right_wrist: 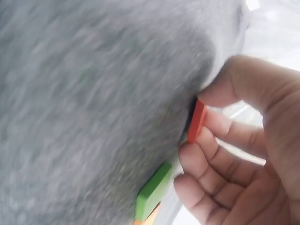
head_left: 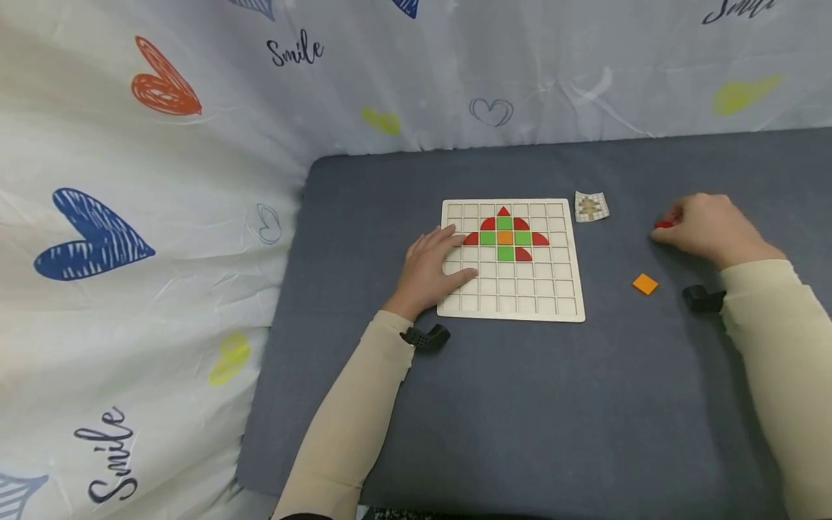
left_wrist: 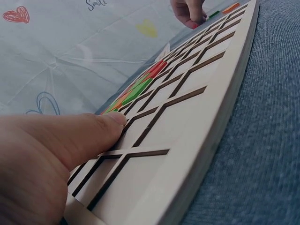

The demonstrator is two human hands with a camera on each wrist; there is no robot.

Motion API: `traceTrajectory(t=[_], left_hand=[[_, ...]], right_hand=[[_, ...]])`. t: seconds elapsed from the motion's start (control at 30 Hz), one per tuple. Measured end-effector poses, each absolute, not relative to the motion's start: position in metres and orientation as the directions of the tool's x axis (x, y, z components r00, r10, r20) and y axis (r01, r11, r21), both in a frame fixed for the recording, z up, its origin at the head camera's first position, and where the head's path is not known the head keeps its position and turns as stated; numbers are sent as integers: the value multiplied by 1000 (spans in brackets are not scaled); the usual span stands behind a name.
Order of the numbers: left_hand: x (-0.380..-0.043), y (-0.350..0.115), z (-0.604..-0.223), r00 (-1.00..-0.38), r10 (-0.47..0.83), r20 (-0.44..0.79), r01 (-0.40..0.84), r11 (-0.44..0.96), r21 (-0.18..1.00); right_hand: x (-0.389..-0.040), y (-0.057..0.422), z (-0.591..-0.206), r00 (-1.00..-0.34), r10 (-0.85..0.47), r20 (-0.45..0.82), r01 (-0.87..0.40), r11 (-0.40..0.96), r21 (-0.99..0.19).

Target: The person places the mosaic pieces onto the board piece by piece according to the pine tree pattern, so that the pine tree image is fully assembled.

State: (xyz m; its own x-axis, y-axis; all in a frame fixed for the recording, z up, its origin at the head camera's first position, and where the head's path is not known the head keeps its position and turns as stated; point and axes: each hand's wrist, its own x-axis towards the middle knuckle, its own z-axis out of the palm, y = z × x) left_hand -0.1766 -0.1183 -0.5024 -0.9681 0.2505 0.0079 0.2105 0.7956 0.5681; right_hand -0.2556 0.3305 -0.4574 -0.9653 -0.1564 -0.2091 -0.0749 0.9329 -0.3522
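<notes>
A white grid board (head_left: 510, 296) lies on the grey table, with red, green and orange pieces set into its upper cells. My left hand (head_left: 429, 271) rests on the board's left side with fingers spread; in the left wrist view its thumb (left_wrist: 101, 133) lies on the grid. Off to the right, my right hand (head_left: 718, 230) pinches a red piece (right_wrist: 197, 121) between thumb and fingers, low over the cloth. A green tile (right_wrist: 153, 188) lies close to those fingers, hidden behind the hand in the head view. Nearer me is an orange tile (head_left: 646, 284).
A small pattern card (head_left: 591, 207) lies just beyond the board's right edge. The grey table (head_left: 520, 419) ends at a white printed curtain (head_left: 416, 79) behind and on the left. A dark camera is strapped to each wrist.
</notes>
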Motion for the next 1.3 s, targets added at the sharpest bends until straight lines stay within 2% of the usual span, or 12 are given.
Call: traceTrajectory(t=[0.47,0.73,1.03,1.3], left_hand=[[-177,-120,-503,-967,255,9,212,786,580],[-177,-120,-502,-965,262,5,216,785,580],[-177,-121,-504,-963,269,4,221,782,582],[-177,-121,-503,-964,266,5,218,779,587]], right_hand=[[-259,297,-456,-939,-262,-221,-166,911,-377],[-258,274,-454,-932,-323,-164,-237,887,-397],[-244,241,-453,-941,-313,-125,-213,839,-500],[-231,203,-448,-920,-391,-4,-336,796,-504]])
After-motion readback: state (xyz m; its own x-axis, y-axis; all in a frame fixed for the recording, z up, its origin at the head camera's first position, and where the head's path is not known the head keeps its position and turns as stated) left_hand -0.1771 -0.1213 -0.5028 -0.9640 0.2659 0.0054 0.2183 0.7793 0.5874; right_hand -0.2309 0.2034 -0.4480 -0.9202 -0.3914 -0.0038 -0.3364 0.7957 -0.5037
